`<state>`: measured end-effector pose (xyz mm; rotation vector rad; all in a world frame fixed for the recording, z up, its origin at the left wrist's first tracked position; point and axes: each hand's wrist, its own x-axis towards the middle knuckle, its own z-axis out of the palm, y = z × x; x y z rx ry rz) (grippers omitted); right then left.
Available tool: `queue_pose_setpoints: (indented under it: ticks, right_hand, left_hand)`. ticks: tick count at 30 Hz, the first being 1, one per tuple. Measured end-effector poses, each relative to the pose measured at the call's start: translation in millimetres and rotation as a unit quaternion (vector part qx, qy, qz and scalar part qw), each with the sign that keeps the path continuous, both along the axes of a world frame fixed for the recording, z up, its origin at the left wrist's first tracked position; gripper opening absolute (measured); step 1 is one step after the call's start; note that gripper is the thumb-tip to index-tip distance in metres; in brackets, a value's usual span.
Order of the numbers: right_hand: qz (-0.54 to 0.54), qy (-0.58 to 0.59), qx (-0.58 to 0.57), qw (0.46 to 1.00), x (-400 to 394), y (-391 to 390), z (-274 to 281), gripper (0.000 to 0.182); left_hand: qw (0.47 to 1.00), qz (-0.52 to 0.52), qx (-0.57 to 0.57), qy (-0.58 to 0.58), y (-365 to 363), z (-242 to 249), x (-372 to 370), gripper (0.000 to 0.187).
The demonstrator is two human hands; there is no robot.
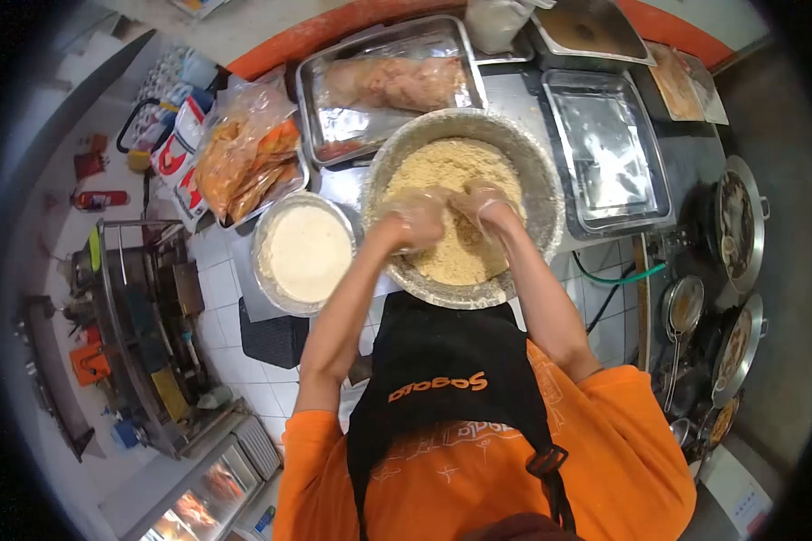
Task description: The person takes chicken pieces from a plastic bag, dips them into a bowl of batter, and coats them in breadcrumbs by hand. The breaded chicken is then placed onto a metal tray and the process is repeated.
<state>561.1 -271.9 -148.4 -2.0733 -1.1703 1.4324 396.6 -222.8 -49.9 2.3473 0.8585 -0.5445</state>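
Observation:
A large metal pot [550, 194] holds pale yellow, crumbly breading [465, 158]. Both my hands are down in it, in thin clear plastic gloves. My left hand [417, 219] is curled at the left of the breading, knuckles up. Close beside it, my right hand [485, 200] bends its fingers downward into the crumbs. Both hands look closed, but I cannot tell what they hold. A darker, coated patch [469, 236] shows just below them. Left of the pot stands a metal bowl [266, 287] of creamy white batter or powder [309, 251].
Behind the pot, a metal tray [309, 104] carries a plastic-wrapped, meat-like bundle [392, 84]. Bagged orange-brown food [248, 167] lies at left. An shiny metal tray [609, 149] stands at right, near wide pans [738, 221] and a strainer [686, 305]. A green hose [618, 278] hangs below the table edge.

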Motion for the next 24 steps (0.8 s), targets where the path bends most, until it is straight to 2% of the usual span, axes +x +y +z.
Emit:
queue_pose_setpoints:
  ticks: [1, 2, 3, 4, 5, 7, 8, 9, 10, 11, 13, 15, 16, 17, 18, 19, 21, 22, 23, 24]
  right_hand:
    - [-0.006, -0.005, 0.004, 1.0, 1.0, 3.2, 7.0, 0.054]
    - [0.04, -0.071, 0.004, 0.997, -0.1, 6.7, 16.3, 0.061]
    - [0.089, -0.131, -0.003, 0.987, -7.2, 3.2, 20.2, 0.067]
    - [0.095, -0.202, 0.086, 0.971, -18.5, -1.2, 20.4, 0.069]
    - [0.093, -0.196, 0.087, 0.972, -20.1, -0.1, 22.1, 0.069]
    - [0.093, -0.114, 0.069, 0.987, -23.0, 3.5, 40.6, 0.068]
    - [0.103, -0.11, 0.071, 0.986, -23.7, 5.0, 39.8, 0.068]
    - [0.049, -0.027, 0.076, 0.996, -20.2, 6.2, 38.5, 0.068]
    - [-0.006, 0.055, 0.078, 0.995, -15.1, 7.6, 37.1, 0.069]
    - [0.003, 0.057, 0.079, 0.995, -10.5, 9.3, 34.3, 0.069]
    - [-0.095, 0.187, 0.082, 0.974, 0.7, 13.8, 22.5, 0.071]
    - [-0.12, 0.225, 0.1, 0.962, 16.4, 16.2, 20.8, 0.069]
    - [-0.146, 0.258, 0.096, 0.95, 25.6, 14.7, 39.0, 0.065]
    - [-0.171, 0.289, 0.092, 0.937, 36.0, 13.0, 49.4, 0.062]
    - [-0.252, 0.313, 0.106, 0.91, 48.5, 11.0, 39.1, 0.054]
    - [-0.249, 0.309, 0.108, 0.911, 62.0, 8.7, 44.1, 0.054]
    - [-0.306, 0.313, 0.142, 0.888, 93.5, 2.9, 61.8, 0.041]
    - [-0.307, 0.308, 0.146, 0.888, 112.4, -0.9, 67.6, 0.041]
    - [-0.315, 0.385, 0.184, 0.848, 132.9, -6.7, 71.9, 0.04]
    - [-0.318, 0.458, 0.22, 0.801, 156.3, -12.0, 73.0, 0.04]
  left_hand:
    - [0.999, -0.007, 0.019, -0.038, 11.2, -1.0, -9.5, 0.061]
    - [0.999, -0.015, 0.026, -0.04, 17.4, 1.3, -19.4, 0.061]
    - [0.986, 0.026, 0.072, -0.147, 11.3, 3.5, -36.1, 0.065]
    - [0.959, 0.068, 0.117, -0.249, 4.9, 9.6, -49.9, 0.07]
    - [0.961, 0.066, 0.117, -0.243, 1.9, 16.2, -60.6, 0.07]
    - [0.956, 0.145, 0.052, -0.252, -10.1, 40.9, -79.4, 0.071]
    - [0.931, 0.19, 0.008, -0.31, -17.7, 25.5, -95.9, 0.073]
    - [0.93, 0.199, 0.013, -0.308, -24.6, 31.0, -103.8, 0.073]
    - [0.907, 0.217, -0.004, -0.362, -31.8, 39.9, -109.0, 0.072]
    - [0.879, 0.234, -0.022, -0.415, -40.4, 49.2, -114.0, 0.071]
    - [0.885, 0.268, 0.002, -0.38, -59.5, 54.2, -134.8, 0.07]
    - [0.855, 0.308, 0.099, -0.406, -75.2, 38.7, -157.8, 0.063]
    - [0.852, 0.312, 0.102, -0.409, -83.9, 43.4, -164.5, 0.063]
    - [0.841, 0.361, 0.098, -0.392, -93.7, 50.0, -169.7, 0.063]
    - [0.827, 0.408, 0.094, -0.374, -103.8, 53.8, -175.5, 0.063]
    - [0.815, 0.441, 0.092, -0.364, -114.3, 54.0, -183.4, 0.063]
    - [0.803, 0.476, 0.103, -0.343, -135.2, 56.8, -198.9, 0.059]
    - [0.758, 0.529, 0.074, -0.375, -147.7, 57.7, -200.5, 0.058]
    - [0.73, 0.577, 0.068, -0.359, -158.0, 63.4, -200.1, 0.059]
    - [0.719, 0.577, 0.064, -0.382, -171.3, 61.3, -207.4, 0.059]
